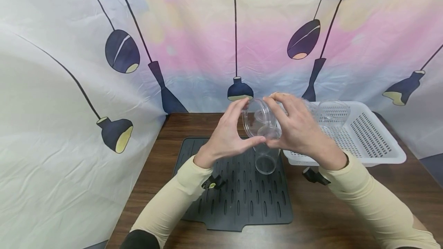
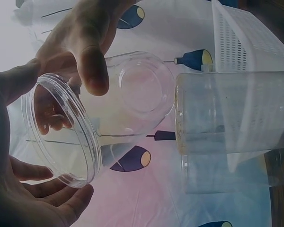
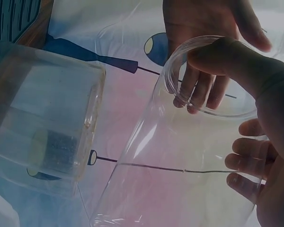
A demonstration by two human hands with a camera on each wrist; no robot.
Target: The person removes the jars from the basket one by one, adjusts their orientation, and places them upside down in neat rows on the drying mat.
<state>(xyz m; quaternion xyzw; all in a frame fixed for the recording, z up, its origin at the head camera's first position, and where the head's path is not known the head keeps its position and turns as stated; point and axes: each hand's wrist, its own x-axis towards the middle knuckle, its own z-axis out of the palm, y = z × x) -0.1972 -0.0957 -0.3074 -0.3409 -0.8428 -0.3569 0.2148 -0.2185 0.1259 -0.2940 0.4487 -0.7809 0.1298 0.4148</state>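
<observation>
A clear plastic jar [image 1: 255, 120] is held up over the table, its ringed mouth tilted toward me. My left hand [image 1: 230, 131] grips the jar's rim from the left, thumb low and fingers high. From the other side my right hand [image 1: 297, 126] holds it near the mouth. The right wrist view shows the right thumb [image 3: 217, 56] lying across the rim of the jar [image 3: 151, 146]. Behind and below, another clear jar [image 1: 265, 162] stands on a dark grey drying mat [image 1: 238, 206]; the left wrist view shows two such jars [image 2: 232, 111] side by side.
To the right stands a white perforated plastic basket [image 1: 346, 160] with at least one clear jar [image 1: 333, 116] in it. The brown wooden table [image 1: 322, 218] ends at a cloth backdrop [image 1: 204, 68] printed with hanging lamps. Each wrist wears a small black camera.
</observation>
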